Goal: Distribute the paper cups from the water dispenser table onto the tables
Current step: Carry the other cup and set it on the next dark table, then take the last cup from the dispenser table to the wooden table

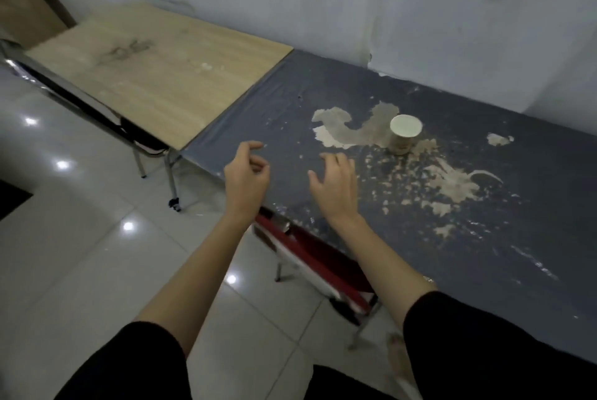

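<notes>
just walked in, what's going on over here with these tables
A person is setting paper cups out on tables. One paper cup stands upright on the dark table, on its peeling surface near the wall. Both the left hand and the right hand hover open and empty near that table's front edge, holding nothing. The wooden table next to it has no cup on it yet.

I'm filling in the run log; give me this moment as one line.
paper cup: upright on dark table | wooden table: no cup | left hand: empty, open | right hand: empty, open
</notes>
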